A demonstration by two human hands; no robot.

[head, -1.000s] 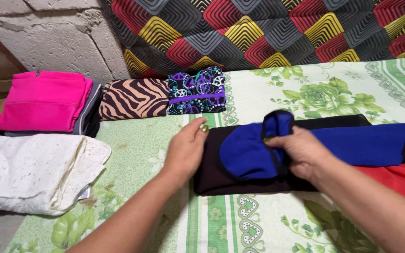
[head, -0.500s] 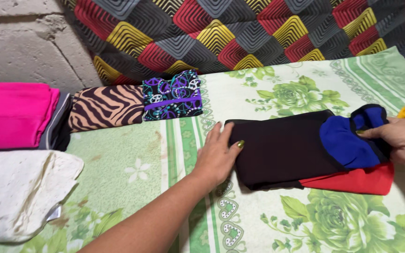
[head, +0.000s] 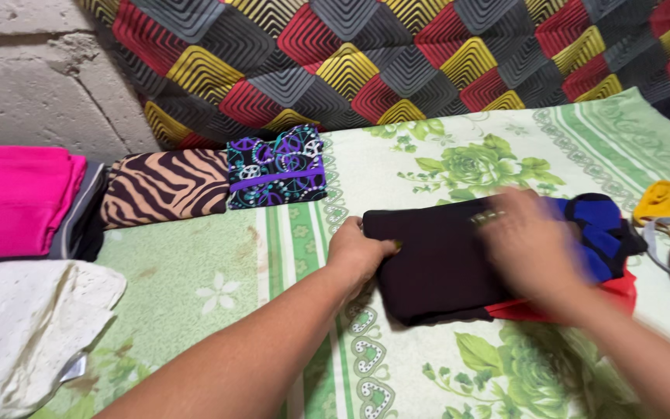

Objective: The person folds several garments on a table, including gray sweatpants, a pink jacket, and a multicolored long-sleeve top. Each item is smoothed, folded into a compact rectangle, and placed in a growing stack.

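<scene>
A folded black garment (head: 436,264) with a blue part (head: 599,233) and a red part (head: 622,289) lies on the green floral sheet (head: 219,271). My left hand (head: 358,250) curls its fingers around the garment's left edge. My right hand (head: 525,248) is blurred with motion and hovers over the garment's right half, near the blue part. Whether it grips any cloth is not clear.
Along the back left lie a folded pink garment (head: 9,202), a zebra-striped one (head: 164,186) and a purple patterned one (head: 277,167). A white lace cloth (head: 25,326) is at the near left, a yellow cloth (head: 661,203) at the right. A diamond-patterned blanket (head: 397,54) hangs behind.
My right hand has let the blue part down and swept left over the black garment. My left hand has gone from lying flat to curling on the garment's left edge.
</scene>
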